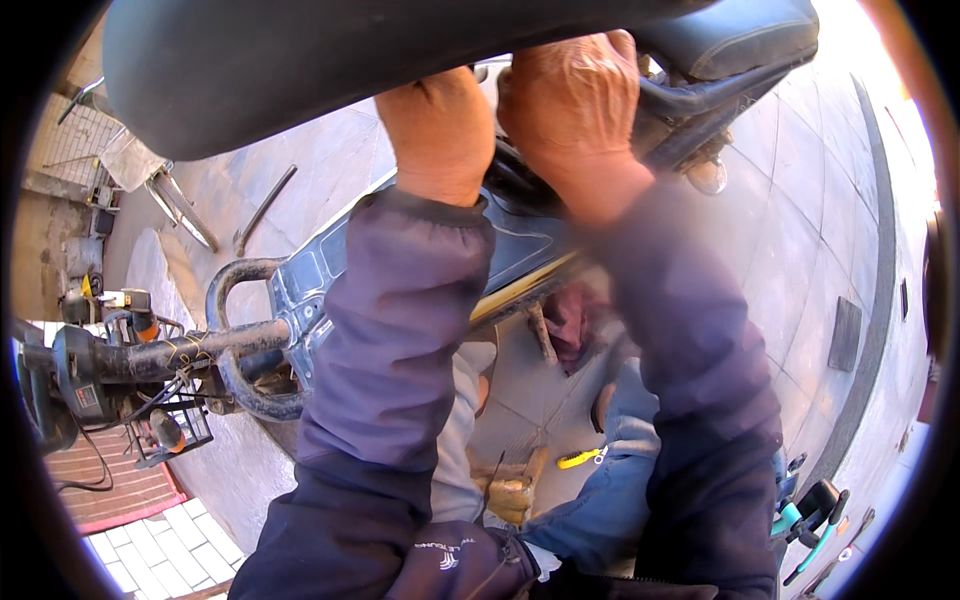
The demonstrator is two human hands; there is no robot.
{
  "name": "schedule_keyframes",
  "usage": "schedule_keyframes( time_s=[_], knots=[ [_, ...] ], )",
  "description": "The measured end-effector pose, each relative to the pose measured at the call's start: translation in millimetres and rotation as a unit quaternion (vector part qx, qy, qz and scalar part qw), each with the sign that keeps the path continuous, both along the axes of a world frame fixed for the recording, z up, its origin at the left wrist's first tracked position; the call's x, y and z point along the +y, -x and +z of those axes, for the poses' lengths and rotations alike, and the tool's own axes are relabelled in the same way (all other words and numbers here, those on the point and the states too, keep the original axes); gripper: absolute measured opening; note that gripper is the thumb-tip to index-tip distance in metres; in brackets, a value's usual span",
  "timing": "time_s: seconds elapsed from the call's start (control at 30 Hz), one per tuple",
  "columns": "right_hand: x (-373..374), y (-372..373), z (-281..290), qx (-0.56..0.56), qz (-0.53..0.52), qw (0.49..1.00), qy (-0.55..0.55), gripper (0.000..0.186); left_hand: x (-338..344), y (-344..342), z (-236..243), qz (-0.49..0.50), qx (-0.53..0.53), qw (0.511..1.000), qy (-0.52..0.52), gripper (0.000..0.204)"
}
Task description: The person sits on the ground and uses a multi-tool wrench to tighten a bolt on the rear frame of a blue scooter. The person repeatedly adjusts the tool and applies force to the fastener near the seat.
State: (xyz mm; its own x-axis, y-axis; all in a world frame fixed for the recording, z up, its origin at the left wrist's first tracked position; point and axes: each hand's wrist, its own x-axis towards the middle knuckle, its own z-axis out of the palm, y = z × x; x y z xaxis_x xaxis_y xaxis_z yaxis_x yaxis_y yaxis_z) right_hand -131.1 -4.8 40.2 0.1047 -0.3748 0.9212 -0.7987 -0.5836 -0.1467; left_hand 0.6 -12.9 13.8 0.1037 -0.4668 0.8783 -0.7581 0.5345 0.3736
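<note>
The big black seat (300,75) looked padded, probably stiff beneath, best held under its edge; whether left hand (440,115) or right hand (575,105) had fingers closed, I couldn't tell

Black padded seat (330,75), smooth cover, rounded end left of the left hand (440,110), edge overlapping that hand's fingers, dark stitched pad (745,38) right of the right hand (575,90).
</note>
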Motion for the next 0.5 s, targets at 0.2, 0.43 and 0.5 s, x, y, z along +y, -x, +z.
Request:
schedule_keyframes(
  time_s=[0.2,0.43,0.5],
  knots=[
    [-19,-7,-13,-0.038,-0.024,0.997,0.062,0.027,-7,-5,-20,0.143,-0.168,0.975,0.035,0.049],
    [-17,-2,-1,0.005,-0.060,0.993,0.097,0.024,-4,-7,-23,0.127,-0.176,0.976,0.022,0.045],
    [-5,-1,9,0.019,-0.049,0.998,0.042,0.023,-3,-12,-21,0.156,-0.208,0.965,0.025,0.043]
  ],
)
